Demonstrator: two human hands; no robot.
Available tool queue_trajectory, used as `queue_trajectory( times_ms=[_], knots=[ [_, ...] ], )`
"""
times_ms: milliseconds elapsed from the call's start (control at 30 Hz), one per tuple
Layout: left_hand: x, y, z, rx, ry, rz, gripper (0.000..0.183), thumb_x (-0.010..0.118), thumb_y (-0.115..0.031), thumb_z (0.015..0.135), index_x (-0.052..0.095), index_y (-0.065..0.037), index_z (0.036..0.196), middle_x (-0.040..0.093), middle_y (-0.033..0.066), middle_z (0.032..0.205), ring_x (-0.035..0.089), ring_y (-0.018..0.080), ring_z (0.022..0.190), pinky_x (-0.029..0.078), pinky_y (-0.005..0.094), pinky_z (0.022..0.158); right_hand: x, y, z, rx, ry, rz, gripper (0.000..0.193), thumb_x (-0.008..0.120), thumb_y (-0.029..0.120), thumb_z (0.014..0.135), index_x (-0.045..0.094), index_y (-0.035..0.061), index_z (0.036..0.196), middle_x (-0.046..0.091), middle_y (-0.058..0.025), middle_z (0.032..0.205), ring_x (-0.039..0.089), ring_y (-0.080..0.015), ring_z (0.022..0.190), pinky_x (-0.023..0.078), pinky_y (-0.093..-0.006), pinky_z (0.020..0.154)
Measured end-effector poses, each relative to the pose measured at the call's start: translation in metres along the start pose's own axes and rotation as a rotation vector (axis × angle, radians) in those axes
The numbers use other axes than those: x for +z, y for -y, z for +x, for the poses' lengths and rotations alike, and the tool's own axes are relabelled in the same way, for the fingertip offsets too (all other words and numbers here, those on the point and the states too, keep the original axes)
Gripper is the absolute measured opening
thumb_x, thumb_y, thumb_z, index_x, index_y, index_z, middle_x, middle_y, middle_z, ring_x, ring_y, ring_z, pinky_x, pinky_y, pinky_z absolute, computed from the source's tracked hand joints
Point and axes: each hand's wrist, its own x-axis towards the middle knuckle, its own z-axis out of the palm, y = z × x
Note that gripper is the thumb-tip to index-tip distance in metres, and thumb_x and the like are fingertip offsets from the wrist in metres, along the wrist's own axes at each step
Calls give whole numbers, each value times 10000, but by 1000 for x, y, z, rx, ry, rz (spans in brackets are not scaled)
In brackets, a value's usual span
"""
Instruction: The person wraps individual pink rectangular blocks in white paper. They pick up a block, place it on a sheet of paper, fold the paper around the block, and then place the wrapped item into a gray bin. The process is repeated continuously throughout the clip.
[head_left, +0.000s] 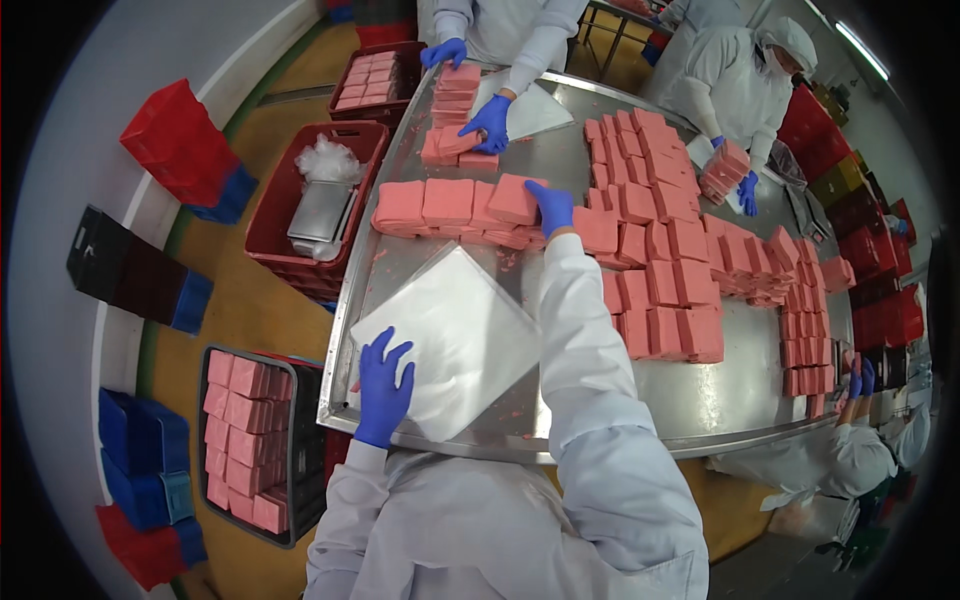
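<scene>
My left hand (385,388), in a blue glove, lies with fingers spread on a stack of white paper sheets (450,335) near the table's front edge. My right hand (551,208), also blue-gloved, reaches forward and grips a pink block (514,201) by its right side. That block sits at the right end of a row of similar pink blocks (447,202) beyond the sheets. Part of my right hand's grip is hidden behind the block and the glove. To the right of my right forearm, many more pink blocks (652,235) are stacked in rows.
The steel table (480,437) has raised edges. Across it, a co-worker's gloved hand (489,124) handles pink blocks; another person's hands (747,193) hold blocks at the far right. At left stand a dark crate (293,440) of blocks and a red crate (262,225) with metal trays.
</scene>
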Motion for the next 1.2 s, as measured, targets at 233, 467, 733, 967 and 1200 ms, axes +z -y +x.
queue_trajectory(
  times_ms=[233,467,733,967,1200],
  knots=[
    [25,-17,50,-223,-108,-507,394,647,-96,863,551,-44,1242,532,97,1308,498,232,1212,363,376,1025,25,35,-81,-302,370,519,514,740,287,800,593,-69,1139,652,-126,1079,609,-165,962,501,-298,793],
    [69,0,37,-608,66,-1146,453,577,-271,953,458,6,1292,543,82,1211,508,117,1114,416,272,949,67,-69,-288,63,367,465,413,661,257,884,524,6,1182,625,-102,1088,607,-163,984,479,-303,847],
    [24,19,-44,169,634,38,221,684,-229,809,618,-99,976,582,73,989,560,256,946,439,393,817,4,72,-324,-309,280,659,416,655,185,893,510,-1,1236,616,-73,1080,575,-117,984,477,-263,841],
    [29,43,-32,55,570,-144,104,676,-150,797,643,-99,881,583,82,989,573,273,952,457,368,820,37,-80,-374,-575,121,-284,569,669,359,838,528,11,1265,588,-154,1026,579,-346,907,472,-390,856],
    [13,35,-19,499,613,110,109,656,-64,844,610,-55,942,593,18,930,569,131,873,458,281,781,13,-82,-354,-608,524,-246,289,680,274,793,659,116,1033,628,-77,922,583,-269,917,453,-396,835]
  ],
)
